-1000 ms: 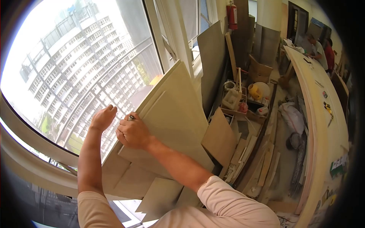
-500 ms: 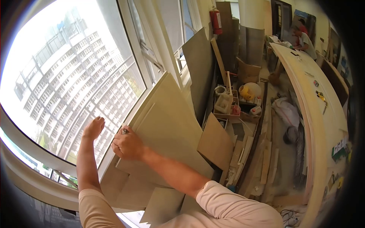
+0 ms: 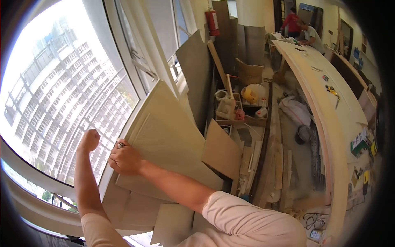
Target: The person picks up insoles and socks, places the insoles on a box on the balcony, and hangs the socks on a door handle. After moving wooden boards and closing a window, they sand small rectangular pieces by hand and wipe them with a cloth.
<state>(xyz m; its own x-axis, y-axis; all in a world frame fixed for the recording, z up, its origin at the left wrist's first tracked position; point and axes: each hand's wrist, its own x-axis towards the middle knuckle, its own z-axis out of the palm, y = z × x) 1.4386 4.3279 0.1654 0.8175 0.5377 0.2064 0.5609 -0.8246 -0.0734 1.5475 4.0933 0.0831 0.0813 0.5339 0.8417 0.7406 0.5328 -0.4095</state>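
My left hand (image 3: 88, 140) is raised in a closed fist in front of the large window pane (image 3: 49, 107); whatever it may hold is hidden. Lower and to the right, my right hand (image 3: 125, 159) is closed at the edge of the window frame, with a small shiny metal piece (image 3: 120, 145) showing at its curled fingers. I cannot make out what that piece is. Pale flat boards (image 3: 164, 131) lean against the window side, directly behind and beside my right hand.
A long curved wooden workbench (image 3: 325, 94) carries a yellow-and-black tool (image 3: 332, 90) and a green box (image 3: 360, 142). Crates (image 3: 230, 119), a yellow container (image 3: 249, 94) and wood strips (image 3: 279, 164) lie on the floor. A fire extinguisher (image 3: 212, 21) hangs behind. Two people (image 3: 310, 37) are at the far end.
The view has turned to the right, so the surroundings sit further left. Both hands stay closed near the window, and a person in red shows more fully at the far end.
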